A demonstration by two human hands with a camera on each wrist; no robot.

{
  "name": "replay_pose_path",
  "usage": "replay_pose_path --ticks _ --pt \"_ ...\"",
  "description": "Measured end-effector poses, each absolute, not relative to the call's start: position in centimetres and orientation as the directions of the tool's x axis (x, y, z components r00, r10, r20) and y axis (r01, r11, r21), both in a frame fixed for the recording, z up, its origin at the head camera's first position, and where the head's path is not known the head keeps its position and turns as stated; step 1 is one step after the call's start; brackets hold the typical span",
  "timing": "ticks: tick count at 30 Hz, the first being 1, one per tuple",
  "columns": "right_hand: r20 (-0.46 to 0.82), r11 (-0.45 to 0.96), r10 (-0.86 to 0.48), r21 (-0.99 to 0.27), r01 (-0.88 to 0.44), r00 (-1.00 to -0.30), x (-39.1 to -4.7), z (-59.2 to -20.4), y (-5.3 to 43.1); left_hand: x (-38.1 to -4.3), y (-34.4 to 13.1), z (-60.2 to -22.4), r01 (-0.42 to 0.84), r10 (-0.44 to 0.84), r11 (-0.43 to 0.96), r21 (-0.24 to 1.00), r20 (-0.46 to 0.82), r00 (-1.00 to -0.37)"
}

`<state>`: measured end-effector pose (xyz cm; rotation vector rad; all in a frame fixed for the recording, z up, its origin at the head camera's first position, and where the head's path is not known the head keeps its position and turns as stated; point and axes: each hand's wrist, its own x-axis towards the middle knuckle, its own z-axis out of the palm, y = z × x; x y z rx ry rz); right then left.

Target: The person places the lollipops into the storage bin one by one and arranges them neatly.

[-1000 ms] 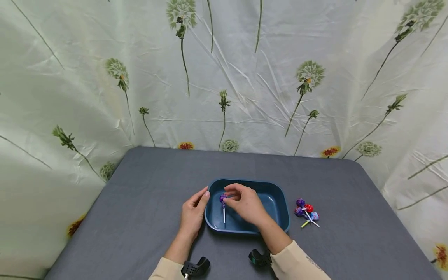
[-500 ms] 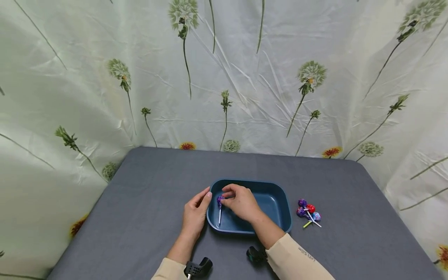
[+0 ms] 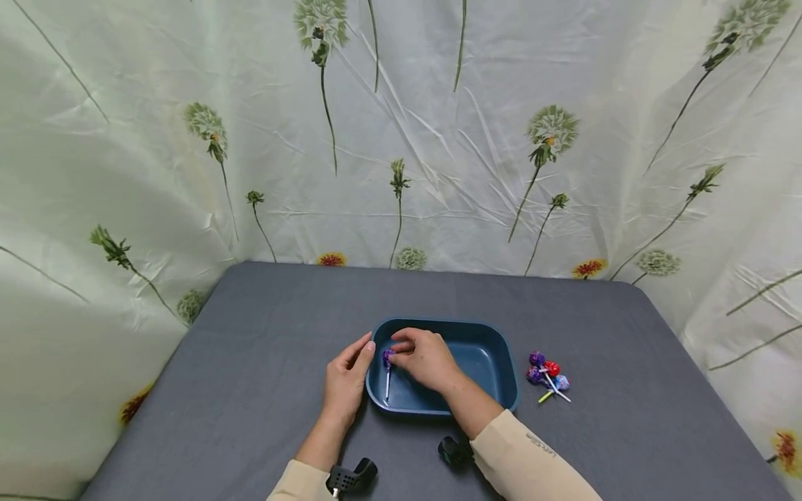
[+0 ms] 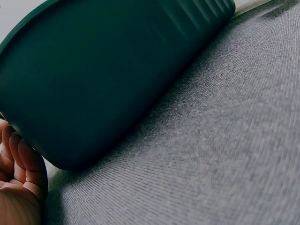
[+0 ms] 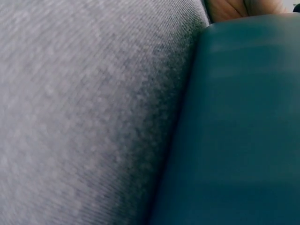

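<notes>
A lollipop (image 3: 387, 376) with a purple wrapped head and white stick is inside the blue tray (image 3: 482, 403), near its left end. My right hand (image 3: 427, 360) reaches over the tray's front rim and pinches that lollipop by its head, the stick pointing toward me. On the tray's left side my left hand (image 3: 344, 383) holds the end, thumb at the rim and fingers along the outer wall. Curled fingers (image 4: 30, 161) show against the tray wall (image 4: 93, 84) in the left wrist view. The right wrist view shows the tray's outside (image 5: 243, 117), with my right hand out of sight.
Several more lollipops (image 3: 548, 372), with purple, red and blue wrappers, lie in a small pile on the grey table (image 3: 301, 313) to the right of the tray. A white cloth (image 3: 464, 209) printed with flowers hangs behind the table.
My right hand has shifted left with the purple lollipop, bringing it closer to the tray's left wall. The left hand keeps its place at the tray.
</notes>
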<state>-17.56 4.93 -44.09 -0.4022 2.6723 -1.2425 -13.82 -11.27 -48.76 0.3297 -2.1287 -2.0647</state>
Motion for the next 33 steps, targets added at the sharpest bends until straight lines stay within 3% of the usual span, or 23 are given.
replay_pose_path --ticks 14,26,33 --pt "-0.015 0.656 -0.318 -0.725 -0.209 -0.948 -17.60 -44.22 5.08 -13.93 -11.04 -48.65 -0.054 -0.262 0.033 0.998 -0.043 -0.964" --pt "-0.069 0.666 -0.314 -0.727 -0.168 -0.947 -17.39 -43.98 4.83 -13.82 -11.16 -48.69 -0.080 -0.266 0.060 0.995 -0.061 -0.962" --pt "0.004 0.615 -0.288 -0.766 -0.187 -0.958 -17.00 -43.75 5.27 -13.77 -11.20 -48.77 -0.079 -0.267 0.073 0.994 -0.057 -0.962"
